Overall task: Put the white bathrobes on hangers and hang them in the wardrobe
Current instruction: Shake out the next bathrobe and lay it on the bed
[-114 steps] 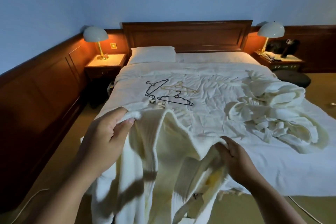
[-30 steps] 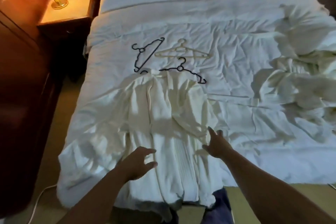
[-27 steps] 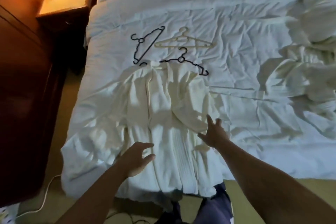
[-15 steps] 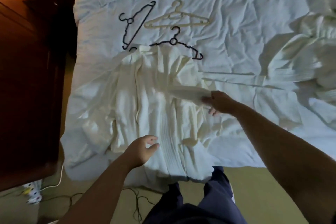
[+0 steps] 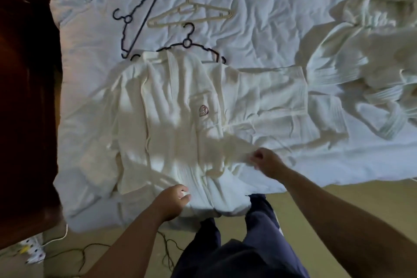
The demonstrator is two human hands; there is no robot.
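Observation:
A white bathrobe (image 5: 171, 124) lies spread flat on the bed, collar away from me, a small dark emblem on its chest pocket. My right hand (image 5: 267, 161) pinches the edge of its right front panel and holds it out to the right. My left hand (image 5: 172, 198) hovers over the robe's lower hem with fingers loosely curled, holding nothing. Three hangers lie beyond the collar: a black hanger (image 5: 189, 46) partly under the collar, another black hanger (image 5: 135, 22) at the left, and a beige hanger (image 5: 191, 12) behind. More white bathrobes (image 5: 370, 74) lie heaped at the right.
The bed (image 5: 259, 7) with its rumpled white sheet fills the view. Dark wooden furniture (image 5: 24, 97) stands along the left. Cables (image 5: 74, 253) trail on the carpet by my legs at the bed's foot.
The robe went from held up in both hands to lying flat on the bed. My right hand took the right front panel and drew it open to the right, showing the emblem.

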